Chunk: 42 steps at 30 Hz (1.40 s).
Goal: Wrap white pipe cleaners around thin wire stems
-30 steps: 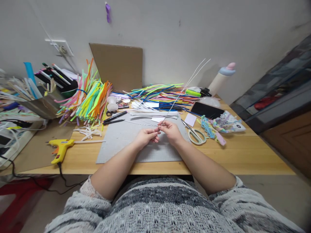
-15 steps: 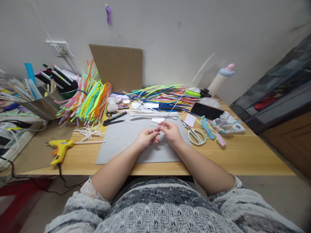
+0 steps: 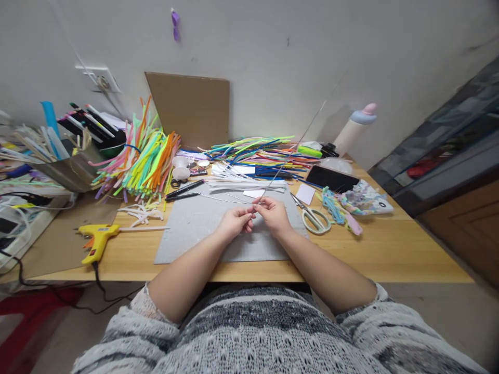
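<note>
Over a grey felt mat (image 3: pixel 195 228), my left hand (image 3: pixel 234 221) and my right hand (image 3: pixel 274 214) meet, fingers pinched together. Both pinch the lower end of thin white wire (image 3: pixel 290 150), which rises up and to the right toward the wall. More bare wire (image 3: pixel 222 197) lies on the mat just beyond my fingers. A pile of white pipe cleaners (image 3: pixel 245 182) sits behind the hands.
Coloured pipe cleaners lie in a left heap (image 3: pixel 144 161) and a back heap (image 3: pixel 257 148). A yellow glue gun (image 3: pixel 97 239) lies at left, scissors (image 3: pixel 314 215) and a knitted toy (image 3: pixel 364 200) at right, with a black phone (image 3: pixel 331 177), a cardboard sheet (image 3: pixel 189 106) and a bottle (image 3: pixel 356 127).
The raised wire ends have swung and drawn together, their tips now lower and nearer the wall's shadow. Both hands stay almost in place, pinching the wire.
</note>
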Tool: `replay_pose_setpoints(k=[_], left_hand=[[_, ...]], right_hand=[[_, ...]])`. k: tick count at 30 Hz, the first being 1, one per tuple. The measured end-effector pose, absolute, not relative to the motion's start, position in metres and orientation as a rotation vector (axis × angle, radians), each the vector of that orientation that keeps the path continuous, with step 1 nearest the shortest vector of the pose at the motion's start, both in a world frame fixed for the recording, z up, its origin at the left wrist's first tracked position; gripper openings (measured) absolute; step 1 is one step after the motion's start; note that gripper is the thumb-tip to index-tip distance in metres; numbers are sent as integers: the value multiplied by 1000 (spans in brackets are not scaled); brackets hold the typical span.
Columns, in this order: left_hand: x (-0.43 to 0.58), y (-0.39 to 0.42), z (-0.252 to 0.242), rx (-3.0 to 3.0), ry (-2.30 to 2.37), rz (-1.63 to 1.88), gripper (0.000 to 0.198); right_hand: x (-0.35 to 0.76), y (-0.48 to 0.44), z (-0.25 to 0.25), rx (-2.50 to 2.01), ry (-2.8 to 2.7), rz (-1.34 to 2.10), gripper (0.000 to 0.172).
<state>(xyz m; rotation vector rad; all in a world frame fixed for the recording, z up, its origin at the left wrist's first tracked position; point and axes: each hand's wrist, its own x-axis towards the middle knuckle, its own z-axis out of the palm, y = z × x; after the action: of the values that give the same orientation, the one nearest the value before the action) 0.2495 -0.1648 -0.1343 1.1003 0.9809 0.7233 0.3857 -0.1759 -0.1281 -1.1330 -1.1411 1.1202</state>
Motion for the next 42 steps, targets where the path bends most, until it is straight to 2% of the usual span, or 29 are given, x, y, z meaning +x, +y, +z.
replay_pose_setpoints(k=[21,33,42], left_hand=[[244,-164,-129,1126,896,706,27],[247,-163,-133,1149,905,696,11],[245,-164,-131,1210,905,714,18]], right_hand=[[399,-168,-125,-1103,-1077,1181,32],[400,-170,-122,-1093,-1049,1221,32],[401,-169,-121,-1088,-1031,1278,36]])
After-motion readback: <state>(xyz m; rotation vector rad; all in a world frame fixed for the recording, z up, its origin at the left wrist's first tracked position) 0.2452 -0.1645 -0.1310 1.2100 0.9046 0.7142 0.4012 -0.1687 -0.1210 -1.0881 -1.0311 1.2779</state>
